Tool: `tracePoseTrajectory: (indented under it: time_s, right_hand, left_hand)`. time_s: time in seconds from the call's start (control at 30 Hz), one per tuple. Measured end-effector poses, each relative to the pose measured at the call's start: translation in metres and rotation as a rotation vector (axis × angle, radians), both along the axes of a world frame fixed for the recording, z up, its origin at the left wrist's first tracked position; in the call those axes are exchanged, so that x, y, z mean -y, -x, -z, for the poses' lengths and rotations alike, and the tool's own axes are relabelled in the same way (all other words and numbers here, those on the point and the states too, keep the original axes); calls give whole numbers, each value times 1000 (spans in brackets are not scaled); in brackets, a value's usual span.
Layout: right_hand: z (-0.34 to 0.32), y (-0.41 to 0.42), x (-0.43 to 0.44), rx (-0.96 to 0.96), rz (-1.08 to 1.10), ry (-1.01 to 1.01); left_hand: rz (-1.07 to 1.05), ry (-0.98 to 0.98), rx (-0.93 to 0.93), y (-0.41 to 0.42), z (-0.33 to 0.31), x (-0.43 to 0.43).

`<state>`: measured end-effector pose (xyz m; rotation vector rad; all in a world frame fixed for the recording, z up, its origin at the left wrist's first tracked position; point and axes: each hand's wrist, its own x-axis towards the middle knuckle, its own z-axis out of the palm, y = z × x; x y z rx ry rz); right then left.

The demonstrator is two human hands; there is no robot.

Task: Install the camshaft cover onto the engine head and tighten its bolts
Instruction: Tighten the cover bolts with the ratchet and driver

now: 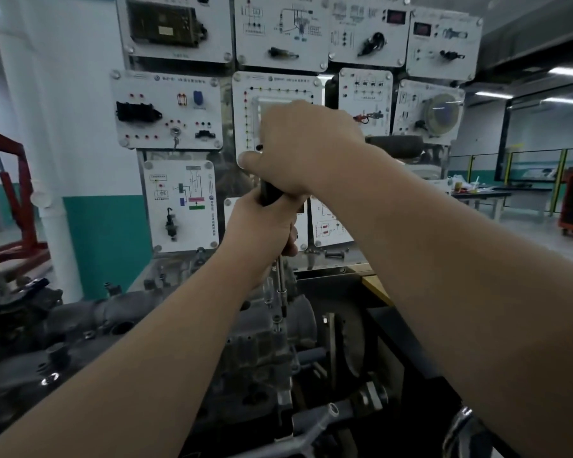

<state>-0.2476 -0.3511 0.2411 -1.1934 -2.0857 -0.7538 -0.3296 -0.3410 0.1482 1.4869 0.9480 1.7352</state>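
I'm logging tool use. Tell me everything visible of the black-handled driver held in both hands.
The long black-handled driver stands nearly upright over the grey metal engine cover. A short stretch of its dark grip shows between the right hand, wrapped over its top, and the left hand, clasped round it below. A thin steel shaft drops from the left hand, thickens at a socket joint and meets the cover; the bolt is too small to see.
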Motion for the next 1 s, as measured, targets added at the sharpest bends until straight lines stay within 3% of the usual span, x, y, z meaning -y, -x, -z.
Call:
tracePoseTrajectory:
  time_s: [0.47,0.57,0.7,0.9,1.0]
  right_hand:
    - [7,-3,-4,-25,-25,33]
    - [3,-11,-1,-96,-43,94]
    - [35,-52,1,-421,-147,403]
    - [161,-94,3,-649,-205,785]
    - [195,-132,5,-1096,-565,1275]
  left_hand:
    - [11,25,-29,2,4,-1]
    - [-60,45,-174,3,10,10]
    - [-133,127,-447,13,62,48]
    - [-160,220,-799,7,131,83]
    - [-88,217,-869,6,142,84]
